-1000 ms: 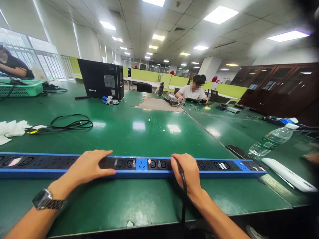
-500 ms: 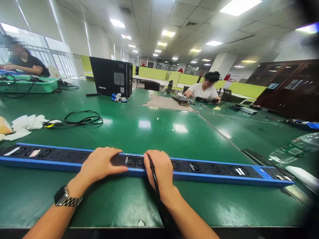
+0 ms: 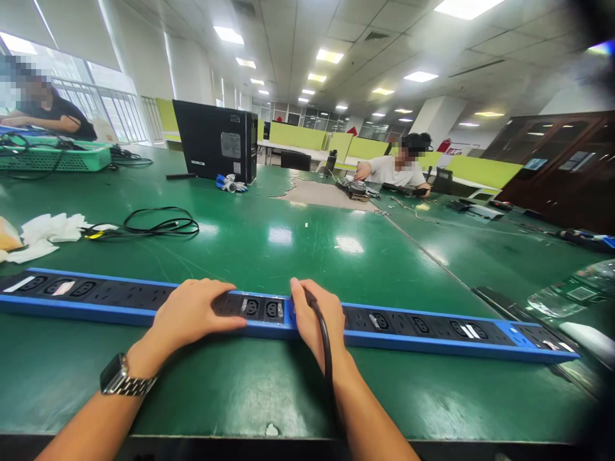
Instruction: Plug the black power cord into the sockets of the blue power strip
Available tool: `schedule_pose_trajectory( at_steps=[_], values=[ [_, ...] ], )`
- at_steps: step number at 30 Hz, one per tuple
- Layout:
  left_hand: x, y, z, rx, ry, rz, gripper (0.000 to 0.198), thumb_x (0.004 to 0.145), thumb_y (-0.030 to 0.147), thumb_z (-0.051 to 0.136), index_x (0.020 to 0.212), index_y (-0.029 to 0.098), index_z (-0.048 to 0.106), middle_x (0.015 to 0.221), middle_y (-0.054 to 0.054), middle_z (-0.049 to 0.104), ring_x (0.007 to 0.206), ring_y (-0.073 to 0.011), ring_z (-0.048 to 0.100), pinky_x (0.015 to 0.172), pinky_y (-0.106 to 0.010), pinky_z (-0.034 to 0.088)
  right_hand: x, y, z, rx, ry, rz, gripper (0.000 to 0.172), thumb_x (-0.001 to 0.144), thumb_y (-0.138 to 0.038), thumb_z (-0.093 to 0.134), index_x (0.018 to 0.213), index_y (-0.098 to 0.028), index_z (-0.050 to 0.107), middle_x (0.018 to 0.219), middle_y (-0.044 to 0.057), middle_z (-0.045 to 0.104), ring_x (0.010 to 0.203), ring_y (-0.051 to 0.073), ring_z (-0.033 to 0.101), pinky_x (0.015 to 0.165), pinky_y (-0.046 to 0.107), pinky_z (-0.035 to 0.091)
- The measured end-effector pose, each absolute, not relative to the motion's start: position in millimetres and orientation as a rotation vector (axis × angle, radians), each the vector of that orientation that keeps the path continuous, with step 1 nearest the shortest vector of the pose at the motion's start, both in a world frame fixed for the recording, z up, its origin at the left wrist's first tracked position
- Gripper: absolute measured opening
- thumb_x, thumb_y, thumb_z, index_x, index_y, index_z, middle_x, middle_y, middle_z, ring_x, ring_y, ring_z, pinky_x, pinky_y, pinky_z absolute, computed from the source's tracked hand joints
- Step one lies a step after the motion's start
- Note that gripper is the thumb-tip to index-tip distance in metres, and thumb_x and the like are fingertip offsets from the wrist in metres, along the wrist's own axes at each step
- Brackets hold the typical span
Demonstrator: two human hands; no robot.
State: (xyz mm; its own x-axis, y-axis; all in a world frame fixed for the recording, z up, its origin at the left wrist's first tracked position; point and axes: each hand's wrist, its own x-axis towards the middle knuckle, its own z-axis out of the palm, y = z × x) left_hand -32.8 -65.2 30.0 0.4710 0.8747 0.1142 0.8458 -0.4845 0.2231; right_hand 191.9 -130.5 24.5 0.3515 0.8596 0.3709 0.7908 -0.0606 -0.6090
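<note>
A long blue-and-black power strip (image 3: pixel 270 329) lies across the green table in front of me, its sockets facing up. With thumb and fingers on its two long edges, my left hand (image 3: pixel 195 310) grips it left of the middle. My right hand (image 3: pixel 321 317) is closed around the end of a thick black power cord (image 3: pixel 328 366), just over the strip's middle. The plug itself is hidden in that hand. From there the cord hangs down past the table's front edge. Two sockets show between my hands.
Beyond the strip lie a coiled black cable (image 3: pixel 163 225) and white crumpled tissue (image 3: pixel 52 229). A black computer case (image 3: pixel 211 141) and a green basket (image 3: pixel 86 158) stand farther back. A plastic bottle (image 3: pixel 574 288) lies at right. Two people sit across the table.
My right hand has shifted right along the strip with the cord, uncovering a socket and a blue section. The left hand keeps its place on the strip.
</note>
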Motion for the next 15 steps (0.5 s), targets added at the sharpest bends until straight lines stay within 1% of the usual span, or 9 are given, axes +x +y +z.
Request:
schedule_pose_trajectory(
  at_steps=[1, 3, 6, 8, 9, 11, 14, 15],
  values=[
    [-32.7, -65.3, 30.0, 2.573, 1.518, 0.319, 0.070, 0.071, 0.075, 0.060, 0.119, 0.024, 0.067, 0.114, -0.007, 0.073, 0.103, -0.0309, 0.065, 0.092, -0.042, 0.047, 190.7, -131.3, 23.1, -1.851, -1.497, 0.062, 0.040, 0.096, -0.049, 0.042, 0.075, -0.028, 0.068, 0.065, -0.001, 0.068, 0.060, 0.018, 0.062, 0.060, 0.028, 0.040],
    [-32.2, -65.3, 30.1, 2.574, 1.514, 0.310, 0.071, 0.072, 0.074, 0.060, 0.120, 0.022, 0.067, 0.114, -0.007, 0.072, 0.103, -0.0311, 0.065, 0.093, -0.042, 0.046, 188.9, -135.6, 17.3, -1.796, -1.603, -0.074, 0.033, 0.097, -0.042, 0.043, 0.082, -0.027, 0.068, 0.072, 0.000, 0.072, 0.068, 0.019, 0.065, 0.073, 0.031, 0.044],
    [-31.7, -65.4, 30.2, 2.596, 1.489, 0.304, 0.071, 0.073, 0.074, 0.060, 0.120, 0.021, 0.067, 0.115, -0.008, 0.072, 0.104, -0.0305, 0.065, 0.095, -0.043, 0.045, 191.4, -145.1, 5.3, -1.652, -1.732, -0.271, 0.023, 0.097, -0.033, 0.046, 0.096, -0.023, 0.066, 0.092, 0.004, 0.075, 0.088, 0.020, 0.068, 0.092, 0.036, 0.042],
    [-32.4, -65.6, 29.8, 2.606, 1.483, 0.300, 0.072, 0.073, 0.074, 0.059, 0.120, 0.020, 0.066, 0.115, -0.008, 0.072, 0.103, -0.0304, 0.065, 0.095, -0.043, 0.045, 197.5, -149.4, -0.8, -1.571, -1.827, -0.349, 0.020, 0.096, -0.031, 0.048, 0.102, -0.022, 0.065, 0.099, 0.005, 0.074, 0.099, 0.022, 0.067, 0.097, 0.037, 0.040],
    [-33.0, -65.6, 29.4, 2.609, 1.484, 0.300, 0.072, 0.074, 0.075, 0.058, 0.120, 0.020, 0.066, 0.115, -0.009, 0.072, 0.103, -0.0305, 0.065, 0.094, -0.043, 0.045, 201.1, -150.5, -3.0, -1.537, -1.866, -0.363, 0.019, 0.096, -0.032, 0.050, 0.103, -0.021, 0.064, 0.099, 0.006, 0.074, 0.101, 0.022, 0.066, 0.097, 0.037, 0.041],
    [-34.5, -65.2, 28.4, 2.610, 1.485, 0.307, 0.072, 0.073, 0.075, 0.057, 0.120, 0.021, 0.066, 0.114, -0.009, 0.072, 0.103, -0.0306, 0.065, 0.093, -0.043, 0.046, 207.1, -150.5, -5.7, -1.468, -1.891, -0.356, 0.020, 0.095, -0.035, 0.052, 0.103, -0.021, 0.064, 0.096, 0.005, 0.075, 0.098, 0.021, 0.068, 0.097, 0.038, 0.043],
    [-35.2, -63.9, 26.9, 2.613, 1.488, 0.335, 0.074, 0.072, 0.076, 0.057, 0.119, 0.020, 0.067, 0.112, -0.009, 0.073, 0.101, -0.0309, 0.066, 0.092, -0.042, 0.046, 209.3, -148.4, -5.5, -1.363, -1.812, -0.341, 0.019, 0.093, -0.036, 0.057, 0.098, -0.020, 0.065, 0.090, 0.004, 0.075, 0.085, 0.018, 0.069, 0.097, 0.038, 0.045],
    [-34.8, -63.4, 26.7, 2.613, 1.490, 0.340, 0.074, 0.071, 0.077, 0.058, 0.118, 0.021, 0.068, 0.112, -0.009, 0.073, 0.101, -0.0309, 0.066, 0.092, -0.042, 0.046, 208.4, -147.7, -2.9, -1.339, -1.781, -0.344, 0.017, 0.093, -0.035, 0.058, 0.096, -0.020, 0.065, 0.087, 0.004, 0.074, 0.081, 0.017, 0.069, 0.095, 0.037, 0.047]
  ],
)
